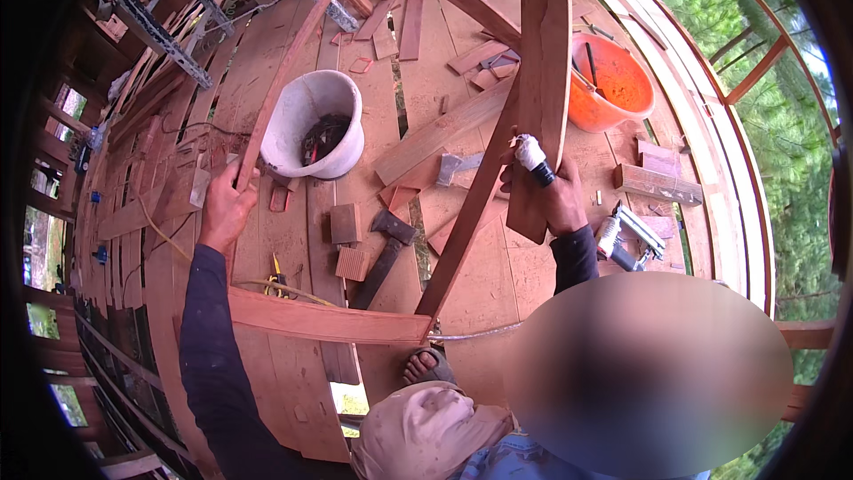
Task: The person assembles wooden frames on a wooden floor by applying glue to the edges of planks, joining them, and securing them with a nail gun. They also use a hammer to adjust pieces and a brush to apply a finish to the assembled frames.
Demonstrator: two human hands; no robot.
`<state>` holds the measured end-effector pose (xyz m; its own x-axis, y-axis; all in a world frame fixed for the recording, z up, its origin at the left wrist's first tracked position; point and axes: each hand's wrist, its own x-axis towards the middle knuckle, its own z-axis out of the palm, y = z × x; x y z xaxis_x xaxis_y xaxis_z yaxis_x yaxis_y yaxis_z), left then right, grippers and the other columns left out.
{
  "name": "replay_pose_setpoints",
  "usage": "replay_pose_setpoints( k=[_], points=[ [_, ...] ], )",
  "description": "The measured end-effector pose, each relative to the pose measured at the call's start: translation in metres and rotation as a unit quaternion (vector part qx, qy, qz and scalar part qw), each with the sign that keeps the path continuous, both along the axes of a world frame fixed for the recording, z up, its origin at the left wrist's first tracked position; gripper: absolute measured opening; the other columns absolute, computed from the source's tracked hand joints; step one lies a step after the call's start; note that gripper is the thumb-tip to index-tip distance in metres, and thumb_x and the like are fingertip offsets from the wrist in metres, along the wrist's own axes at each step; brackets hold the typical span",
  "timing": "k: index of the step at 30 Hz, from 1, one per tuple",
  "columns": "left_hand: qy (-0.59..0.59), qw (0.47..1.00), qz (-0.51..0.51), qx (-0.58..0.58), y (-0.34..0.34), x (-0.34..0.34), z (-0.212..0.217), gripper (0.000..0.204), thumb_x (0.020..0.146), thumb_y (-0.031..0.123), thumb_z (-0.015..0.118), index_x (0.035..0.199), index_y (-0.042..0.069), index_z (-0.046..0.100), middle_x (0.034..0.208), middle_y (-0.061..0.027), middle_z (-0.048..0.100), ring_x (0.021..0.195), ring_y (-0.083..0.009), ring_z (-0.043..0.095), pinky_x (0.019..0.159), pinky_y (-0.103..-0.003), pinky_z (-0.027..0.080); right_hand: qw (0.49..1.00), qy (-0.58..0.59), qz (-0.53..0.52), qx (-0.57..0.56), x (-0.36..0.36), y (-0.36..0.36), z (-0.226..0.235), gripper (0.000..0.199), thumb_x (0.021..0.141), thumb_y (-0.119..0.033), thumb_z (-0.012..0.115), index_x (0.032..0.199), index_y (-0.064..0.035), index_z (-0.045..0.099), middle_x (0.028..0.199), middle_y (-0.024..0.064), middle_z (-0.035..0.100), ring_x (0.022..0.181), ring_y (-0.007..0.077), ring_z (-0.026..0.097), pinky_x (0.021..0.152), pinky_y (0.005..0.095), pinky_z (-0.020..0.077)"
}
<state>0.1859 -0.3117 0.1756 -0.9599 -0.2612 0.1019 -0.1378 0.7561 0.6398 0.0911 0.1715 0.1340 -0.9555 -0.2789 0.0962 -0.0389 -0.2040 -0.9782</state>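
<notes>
A reddish wooden frame (329,316) of narrow planks stands before me, its sides running away toward the far end. My left hand (227,203) is closed around its left side strip. On the right, a wide wooden board (544,53) rises beside the frame's right side, its lower end near my right hand (562,199). That hand, with white wrapping and a black band on one digit, grips the board's edge; some fingers are hidden behind it. Between the hands, on the plank floor, lie a dark-headed hammer (391,228) and small wood blocks (345,224).
A whitish tub (336,153) with dark bits inside stands near the left hand. Beyond the right hand are an orange bucket (613,112), a nail gun (638,233) and wood offcuts (657,183). Gaps run between floor planks. A blurred oval covers the lower right.
</notes>
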Motion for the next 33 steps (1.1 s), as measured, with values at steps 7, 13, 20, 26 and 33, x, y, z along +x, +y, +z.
replay_pose_setpoints(
  k=[7, 13, 20, 26, 33],
  points=[
    [0.004, 0.999, -0.031, 0.008, -0.028, 0.055, 0.086, 0.058, 0.082, -0.003, 0.054, 0.140, -0.001, 0.055, 0.107, -0.0053, 0.066, 0.087, -0.0102, 0.058, 0.083, -0.025, 0.049, 0.998, -0.014, 0.010, -0.055, 0.006, -0.018, 0.004, 0.035, 0.101, -0.024, 0.062, 0.123, 0.0031, 0.060, 0.100, 0.0119, 0.070, 0.081, 0.0186, 0.068, 0.071, 0.0327, 0.0570],
    [-0.108, 0.988, -0.107, -0.020, -0.023, 0.072, 0.083, 0.063, 0.080, -0.004, 0.055, 0.143, -0.001, 0.053, 0.108, -0.0108, 0.069, 0.089, -0.0119, 0.061, 0.086, -0.027, 0.050, 0.999, -0.024, 0.035, -0.034, 0.006, -0.022, -0.010, 0.041, 0.101, -0.024, 0.062, 0.131, 0.0034, 0.058, 0.101, 0.0122, 0.070, 0.083, 0.0197, 0.068, 0.075, 0.0344, 0.0568],
    [-0.164, 0.982, -0.089, -0.020, -0.048, 0.081, -0.006, 0.056, 0.083, -0.001, 0.059, 0.139, 0.000, 0.057, 0.108, -0.0211, 0.071, 0.100, -0.0244, 0.069, 0.091, -0.032, 0.050, 0.991, -0.069, 0.113, -0.007, 0.005, -0.026, -0.039, 0.047, 0.097, -0.027, 0.067, 0.131, 0.0047, 0.060, 0.105, 0.0153, 0.073, 0.090, 0.0220, 0.071, 0.080, 0.0352, 0.0584],
    [-0.153, 0.988, -0.029, -0.013, -0.094, 0.062, -0.112, 0.052, 0.085, -0.004, 0.060, 0.137, -0.002, 0.058, 0.119, -0.0157, 0.070, 0.115, -0.0186, 0.065, 0.098, -0.031, 0.046, 0.965, -0.043, 0.103, 0.237, -0.019, -0.036, -0.041, 0.045, 0.087, -0.036, 0.081, 0.109, 0.0025, 0.074, 0.089, 0.0013, 0.069, 0.080, 0.0101, 0.059, 0.074, 0.0273, 0.0484],
    [-0.143, 0.987, -0.050, 0.052, -0.101, 0.045, -0.103, 0.052, 0.087, -0.006, 0.058, 0.139, 0.000, 0.058, 0.125, -0.0120, 0.070, 0.118, -0.0181, 0.064, 0.099, -0.030, 0.047, 0.931, 0.055, 0.152, 0.328, -0.014, -0.028, -0.068, 0.036, 0.087, -0.024, 0.083, 0.113, -0.0027, 0.073, 0.091, -0.0020, 0.071, 0.086, 0.0060, 0.058, 0.076, 0.0287, 0.0491]
  ],
)
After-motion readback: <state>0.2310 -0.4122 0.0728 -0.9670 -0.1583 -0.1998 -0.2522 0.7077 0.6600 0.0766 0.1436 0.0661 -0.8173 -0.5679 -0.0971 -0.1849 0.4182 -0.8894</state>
